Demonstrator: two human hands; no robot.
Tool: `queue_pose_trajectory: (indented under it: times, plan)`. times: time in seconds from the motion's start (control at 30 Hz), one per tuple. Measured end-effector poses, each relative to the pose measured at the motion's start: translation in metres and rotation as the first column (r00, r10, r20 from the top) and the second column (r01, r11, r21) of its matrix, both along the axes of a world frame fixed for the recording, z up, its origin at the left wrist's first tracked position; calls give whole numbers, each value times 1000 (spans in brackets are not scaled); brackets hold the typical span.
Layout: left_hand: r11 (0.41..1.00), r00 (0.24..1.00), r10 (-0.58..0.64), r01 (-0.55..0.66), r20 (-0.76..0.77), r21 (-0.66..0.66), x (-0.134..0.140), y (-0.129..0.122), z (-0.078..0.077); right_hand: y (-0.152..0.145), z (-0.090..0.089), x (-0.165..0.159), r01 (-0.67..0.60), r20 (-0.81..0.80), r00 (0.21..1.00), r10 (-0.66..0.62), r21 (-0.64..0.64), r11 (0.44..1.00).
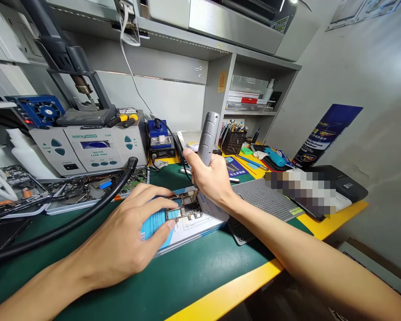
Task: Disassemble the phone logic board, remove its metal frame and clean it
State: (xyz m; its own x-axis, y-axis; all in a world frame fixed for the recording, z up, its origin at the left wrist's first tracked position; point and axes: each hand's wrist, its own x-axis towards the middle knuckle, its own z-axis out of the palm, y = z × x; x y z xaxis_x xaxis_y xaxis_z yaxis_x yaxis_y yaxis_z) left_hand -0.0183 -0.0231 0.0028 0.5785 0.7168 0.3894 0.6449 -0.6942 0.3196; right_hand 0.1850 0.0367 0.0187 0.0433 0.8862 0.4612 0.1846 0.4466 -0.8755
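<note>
Green surface (200,272) under shelves (263,59); station (76,149) and hose (112,196) left, can (324,133) right; left hand (130,232) on board (191,208), grip spread; right hand (214,178) clenched round tool (209,136)

A circuit board (190,209) is laid on a flat box (205,223) on the desk (227,298), with a perforated mat (263,196) to the box's right. Behind, a rework station (87,154) is set to the left, a pen holder (233,141) to the right, a spray can (322,139) farther right.
</note>
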Motion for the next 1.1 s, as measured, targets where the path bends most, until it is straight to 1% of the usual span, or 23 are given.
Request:
queue_pose_trajectory:
  times: [0.1,0.27,0.43,0.6,0.83,1.0,1.1]
  plan:
    - [1000,1000,2,-2,-4,0,0,0,-1,0,0,1,12,8,1000,-12,1,1000]
    - [1000,1000,2,-2,-13,-13,0,1,-1,-1,0,1,-19,-25,1000,19,12,1000]
    - [1000,1000,2,-3,-7,-16,0,0,0,-2,0,1,-13,-31,999,13,13,1000]
    - [1000,1000,-7,7,-1,1,0,0,0,-6,1,-1,-41,-16,999,42,59,997]
    - [1000,1000,-9,9,9,25,1,1,-1,-14,4,-4,2,14,1000,-4,125,992]
    - [999,999,-32,32,15,21,2,1,1,-18,6,-5,0,30,1000,-6,176,984]
    - [999,999,-43,43,25,29,2,1,1,-16,5,-5,14,0,1000,-15,157,988]
